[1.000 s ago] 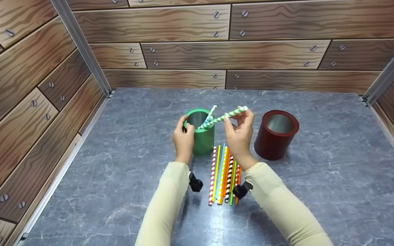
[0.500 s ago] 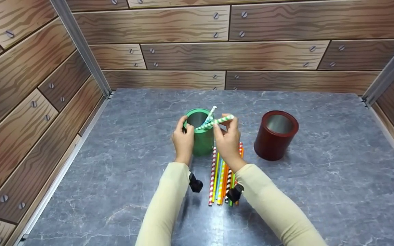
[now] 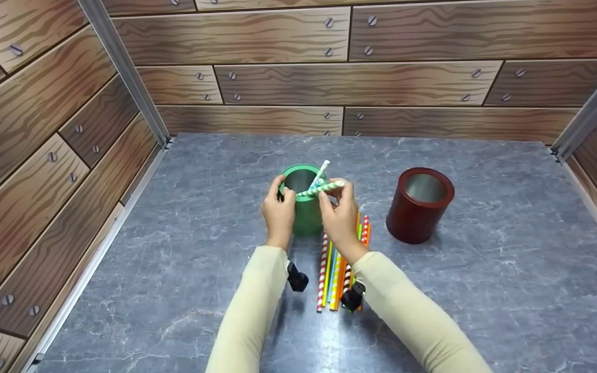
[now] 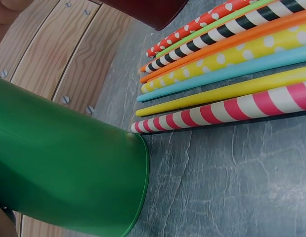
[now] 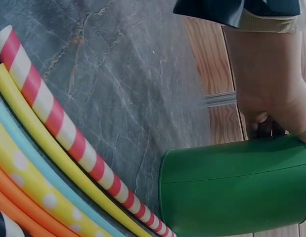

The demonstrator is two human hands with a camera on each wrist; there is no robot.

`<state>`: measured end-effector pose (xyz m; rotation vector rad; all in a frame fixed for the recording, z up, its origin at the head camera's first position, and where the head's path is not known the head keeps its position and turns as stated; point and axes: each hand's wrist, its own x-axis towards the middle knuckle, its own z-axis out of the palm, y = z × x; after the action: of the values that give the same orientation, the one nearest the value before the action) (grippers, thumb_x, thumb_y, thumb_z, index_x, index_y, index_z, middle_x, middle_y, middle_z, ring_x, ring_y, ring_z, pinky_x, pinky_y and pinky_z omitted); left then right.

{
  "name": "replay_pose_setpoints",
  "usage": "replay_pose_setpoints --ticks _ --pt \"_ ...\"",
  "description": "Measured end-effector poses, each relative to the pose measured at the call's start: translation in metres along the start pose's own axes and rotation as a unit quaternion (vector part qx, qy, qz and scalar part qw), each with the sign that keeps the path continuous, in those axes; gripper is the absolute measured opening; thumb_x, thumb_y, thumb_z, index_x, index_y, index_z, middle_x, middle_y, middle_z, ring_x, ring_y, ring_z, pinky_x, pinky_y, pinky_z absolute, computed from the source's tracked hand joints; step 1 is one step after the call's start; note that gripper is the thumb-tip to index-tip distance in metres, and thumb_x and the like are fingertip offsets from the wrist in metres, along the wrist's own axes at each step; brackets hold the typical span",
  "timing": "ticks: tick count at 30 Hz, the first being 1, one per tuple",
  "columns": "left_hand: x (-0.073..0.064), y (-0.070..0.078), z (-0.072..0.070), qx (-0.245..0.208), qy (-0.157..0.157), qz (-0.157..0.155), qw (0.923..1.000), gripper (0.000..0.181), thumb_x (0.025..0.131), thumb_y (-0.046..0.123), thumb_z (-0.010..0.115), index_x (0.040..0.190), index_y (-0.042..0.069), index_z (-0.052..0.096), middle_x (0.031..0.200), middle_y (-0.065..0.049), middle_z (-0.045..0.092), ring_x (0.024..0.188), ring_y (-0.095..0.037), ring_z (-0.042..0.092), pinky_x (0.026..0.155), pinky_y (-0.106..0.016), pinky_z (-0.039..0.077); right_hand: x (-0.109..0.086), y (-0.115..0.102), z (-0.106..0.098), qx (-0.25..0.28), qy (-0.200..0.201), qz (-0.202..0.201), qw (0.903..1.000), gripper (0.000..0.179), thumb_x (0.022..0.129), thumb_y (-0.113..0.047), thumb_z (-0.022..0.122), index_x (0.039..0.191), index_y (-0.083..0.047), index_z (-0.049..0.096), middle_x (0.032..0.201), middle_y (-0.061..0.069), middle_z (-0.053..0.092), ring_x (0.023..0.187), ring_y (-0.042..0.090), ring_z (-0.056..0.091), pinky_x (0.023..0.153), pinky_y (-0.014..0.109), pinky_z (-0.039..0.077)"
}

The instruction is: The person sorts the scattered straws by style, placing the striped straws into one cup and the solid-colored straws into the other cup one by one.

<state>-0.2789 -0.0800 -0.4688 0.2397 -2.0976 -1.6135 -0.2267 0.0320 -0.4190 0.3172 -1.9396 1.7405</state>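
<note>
A person's left hand (image 3: pixel 279 215) grips the rim of a green cylindrical container (image 3: pixel 309 220). The right hand (image 3: pixel 340 215) pinches a green-and-white striped paper straw (image 3: pixel 330 186) slanting across its opening. Assorted colourful straws (image 3: pixel 335 282) lie nearer on the grey marbled surface (image 3: pixel 200 233); a dark-red cylindrical container (image 3: pixel 415 220) stands right.

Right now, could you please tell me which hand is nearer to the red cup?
Right. The right hand pinches a green-striped straw left of the red cup, apart from it; the left hand is farther left, gripping the green cup.
</note>
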Motion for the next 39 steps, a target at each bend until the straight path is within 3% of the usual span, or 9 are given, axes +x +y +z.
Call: replay_pose_setpoints --ticks 2,5,9,11,16,21,25,32,39 --pt "0.000 0.000 0.000 0.001 0.003 -0.002 1.0000 0.040 0.086 0.013 0.047 0.124 0.015 0.060 0.060 -0.003 0.046 0.049 -0.011 0.033 0.049 -0.024 0.031 -0.001 0.001 0.000 0.000 0.002 -0.005 1.0000 0.023 0.089 0.006 0.051 0.110 0.011 0.041 0.097 0.024 0.052 0.095 0.035 0.057 0.077 0.041 0.051" --pt "0.000 -0.001 0.000 0.006 0.009 -0.002 0.9999 0.040 0.085 0.013 0.047 0.123 0.015 0.060 0.072 -0.008 0.059 0.054 -0.013 0.039 0.052 -0.024 0.034 -0.003 0.001 -0.001 -0.001 0.004 -0.010 0.9999 0.023 0.088 0.007 0.051 0.108 0.012 0.042 0.094 0.026 0.051 0.094 0.035 0.057 0.075 0.043 0.050" --pt "0.001 0.000 0.001 0.009 0.019 0.001 0.9998 0.039 0.084 0.013 0.049 0.121 0.013 0.062 0.107 -0.008 0.066 0.071 -0.015 0.050 0.063 -0.026 0.040 -0.004 0.001 -0.003 0.000 0.009 -0.010 0.9999 0.023 0.087 0.008 0.051 0.108 0.012 0.043 0.094 0.025 0.052 0.094 0.033 0.056 0.074 0.030 0.051" --pt "0.001 0.000 0.001 0.011 0.021 0.002 0.9997 0.039 0.084 0.013 0.049 0.120 0.013 0.062 0.110 -0.008 0.065 0.076 -0.016 0.051 0.067 -0.028 0.042 -0.004 0.001 -0.005 0.005 0.014 -0.006 0.9999 0.022 0.087 0.009 0.051 0.108 0.012 0.043 0.094 0.025 0.052 0.094 0.033 0.056 0.072 0.022 0.049" --pt "0.001 0.001 0.001 0.018 0.025 0.010 0.9995 0.038 0.084 0.013 0.049 0.120 0.013 0.063 0.106 -0.008 0.067 0.072 -0.016 0.051 0.067 -0.028 0.042 -0.004 0.013 -0.012 0.018 0.023 0.001 0.9996 0.022 0.087 0.009 0.051 0.108 0.012 0.043 0.093 0.023 0.052 0.091 0.032 0.056 0.071 0.017 0.048" --pt "0.002 0.000 0.001 0.017 0.020 0.011 0.9996 0.039 0.084 0.013 0.048 0.120 0.014 0.062 0.093 -0.009 0.066 0.063 -0.014 0.044 0.060 -0.025 0.038 0.000 0.038 -0.022 0.028 0.032 0.006 0.9991 0.023 0.087 0.006 0.053 0.108 0.010 0.045 0.091 0.020 0.052 0.086 0.022 0.056 0.073 0.020 0.050" --pt "0.002 0.000 0.000 0.012 0.016 0.008 0.9998 0.039 0.084 0.013 0.047 0.121 0.014 0.061 0.089 -0.010 0.065 0.060 -0.013 0.042 0.058 -0.025 0.036 -0.002 0.046 -0.030 0.023 0.018 0.029 0.9991 0.021 0.086 0.006 0.053 0.106 0.007 0.046 0.087 0.017 0.052 0.079 0.014 0.056 0.071 0.022 0.052" --pt "0.003 0.000 0.001 0.018 0.023 0.005 0.9995 0.039 0.084 0.014 0.048 0.120 0.015 0.062 0.102 -0.008 0.066 0.070 -0.015 0.048 0.064 -0.026 0.040 -0.010 0.054 -0.043 -0.063 0.007 0.091 0.9939 0.019 0.081 0.003 0.056 0.100 0.002 0.053 0.085 0.013 0.056 0.075 0.015 0.053 0.067 0.020 0.047" --pt "0.002 0.000 0.001 0.008 0.021 0.000 0.9997 0.038 0.085 0.013 0.048 0.120 0.014 0.062 0.098 -0.009 0.066 0.066 -0.014 0.046 0.062 -0.026 0.038 -0.017 0.063 -0.057 -0.147 -0.001 0.145 0.9785 0.019 0.081 -0.005 0.060 0.099 -0.002 0.057 0.083 0.009 0.061 0.071 0.014 0.054 0.061 0.022 0.044"
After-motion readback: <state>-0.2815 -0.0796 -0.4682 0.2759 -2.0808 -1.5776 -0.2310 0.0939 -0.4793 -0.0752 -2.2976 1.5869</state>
